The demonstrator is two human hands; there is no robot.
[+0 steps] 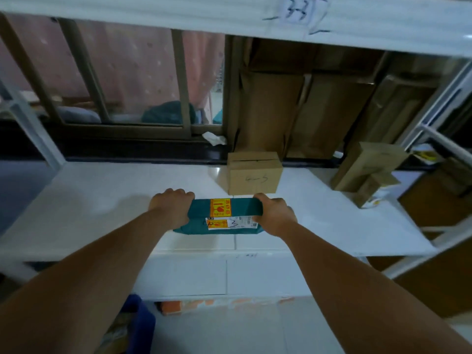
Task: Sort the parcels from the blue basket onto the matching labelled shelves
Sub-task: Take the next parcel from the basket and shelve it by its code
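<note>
Teal parcel (224, 215) with yellow stickers lies on the white shelf (102, 200), just in front of a small brown box (254, 173). The left hand (171, 208) grips its left end and the right hand (274, 213) grips its right end, fingers curled tight around it. A blue basket (139, 325) sits low, below the parcel.

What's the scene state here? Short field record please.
held: teal parcel, yellow sticker and white label on top
left hand: grips parcel's left end
right hand: grips parcel's right end
under parcel: white shelf
on shelf: small box just behind parcel; taller box at right
blue basket: bottom left, below shelf
</note>
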